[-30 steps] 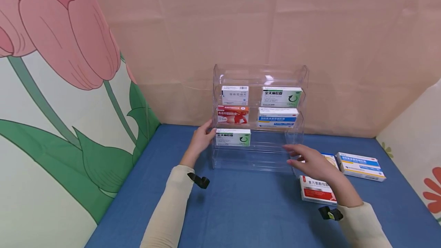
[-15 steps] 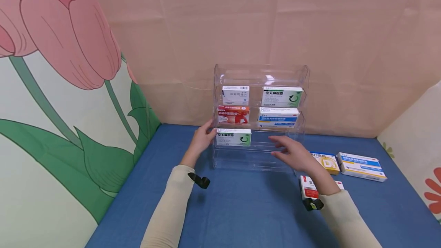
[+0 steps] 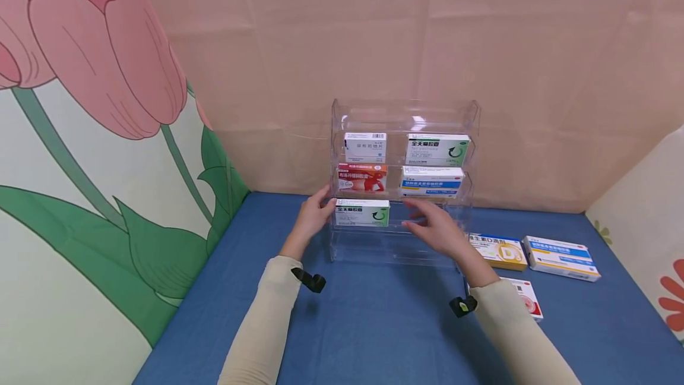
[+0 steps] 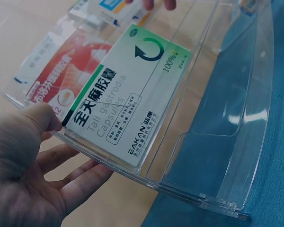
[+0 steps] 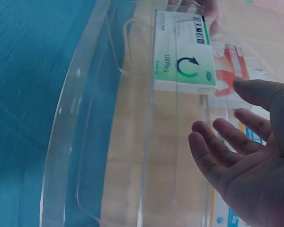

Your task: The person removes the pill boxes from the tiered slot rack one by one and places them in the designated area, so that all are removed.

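Observation:
A clear plastic display rack (image 3: 395, 249) stands on the table, holding medicine boxes on its tiers. My left hand (image 3: 312, 215) grips the rack's left side, its thumb at the end of a green-and-white capsule box (image 4: 128, 94) and its other fingers outside the side panel. That box lies at the left of the third tier. My right hand (image 3: 435, 229) holds nothing; its fingers are spread and slightly bent, to the right of the box and apart from it. In the right wrist view, the palm and fingers hover before the tier.
Higher tiers hold a white box (image 3: 365, 148), another green-and-white box (image 3: 438, 150), a red box (image 3: 361, 179) and a blue-and-white box (image 3: 431, 183). On the table at right lie a yellow vitamin D box (image 3: 499, 252), a blue-and-white box (image 3: 561, 258) and a red-and-white box (image 3: 526, 296), partly hidden by my sleeve.
My right hand has moved left along the third tier, from the rack's right end toward the green-and-white box, uncovering the yellow box. My left hand has stayed in place.

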`<state>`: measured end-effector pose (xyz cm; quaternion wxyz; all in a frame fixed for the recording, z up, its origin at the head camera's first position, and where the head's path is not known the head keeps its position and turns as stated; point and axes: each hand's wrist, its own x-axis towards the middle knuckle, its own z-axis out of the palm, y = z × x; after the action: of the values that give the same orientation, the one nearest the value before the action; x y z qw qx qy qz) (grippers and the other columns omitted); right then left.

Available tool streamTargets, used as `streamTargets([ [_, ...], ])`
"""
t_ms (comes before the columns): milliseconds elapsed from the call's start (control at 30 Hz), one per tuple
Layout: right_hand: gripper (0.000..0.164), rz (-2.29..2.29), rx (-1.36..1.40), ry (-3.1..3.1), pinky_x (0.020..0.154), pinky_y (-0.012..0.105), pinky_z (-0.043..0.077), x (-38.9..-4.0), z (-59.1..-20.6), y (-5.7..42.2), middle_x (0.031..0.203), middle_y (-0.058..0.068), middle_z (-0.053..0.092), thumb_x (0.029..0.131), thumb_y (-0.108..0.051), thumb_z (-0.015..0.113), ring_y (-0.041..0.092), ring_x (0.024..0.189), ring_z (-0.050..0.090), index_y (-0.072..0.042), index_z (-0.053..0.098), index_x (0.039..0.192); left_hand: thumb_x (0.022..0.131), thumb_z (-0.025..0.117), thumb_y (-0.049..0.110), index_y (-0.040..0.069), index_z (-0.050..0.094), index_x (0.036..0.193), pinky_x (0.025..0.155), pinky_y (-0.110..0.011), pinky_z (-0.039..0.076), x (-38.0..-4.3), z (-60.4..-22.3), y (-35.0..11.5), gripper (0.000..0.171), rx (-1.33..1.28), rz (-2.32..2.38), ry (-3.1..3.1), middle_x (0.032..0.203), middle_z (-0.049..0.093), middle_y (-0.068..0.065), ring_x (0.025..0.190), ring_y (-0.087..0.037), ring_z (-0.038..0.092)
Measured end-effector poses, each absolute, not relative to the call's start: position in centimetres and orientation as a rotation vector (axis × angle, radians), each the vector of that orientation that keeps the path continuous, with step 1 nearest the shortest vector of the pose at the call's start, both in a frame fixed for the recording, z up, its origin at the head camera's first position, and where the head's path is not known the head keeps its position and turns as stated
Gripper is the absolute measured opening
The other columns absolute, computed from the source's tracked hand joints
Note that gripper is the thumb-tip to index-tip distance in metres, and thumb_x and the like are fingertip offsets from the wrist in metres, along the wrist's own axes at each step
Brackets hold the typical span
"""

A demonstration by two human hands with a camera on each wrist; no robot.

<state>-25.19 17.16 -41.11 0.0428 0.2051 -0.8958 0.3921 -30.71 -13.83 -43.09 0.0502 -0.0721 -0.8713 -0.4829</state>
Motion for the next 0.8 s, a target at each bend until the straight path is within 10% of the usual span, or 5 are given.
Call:
streamTargets([
  [800,0.049,1.309,0.508,-2.644,0.096,0.049,0.054,-27.5,-42.4,12.6,0.132,0.019,0.058,0.096,-0.010,0.069,0.036,0.118,0.063,-0.003,0.056,0.142,0.103,0.059,0.024,0.012,0.039,0.156,0.072,-0.034,0.057,-30.5,-42.8,-13.8,0.059,-0.208,-1.490,-2.660,0.140,0.060,-0.015,0.084,-0.024,0.064],
])
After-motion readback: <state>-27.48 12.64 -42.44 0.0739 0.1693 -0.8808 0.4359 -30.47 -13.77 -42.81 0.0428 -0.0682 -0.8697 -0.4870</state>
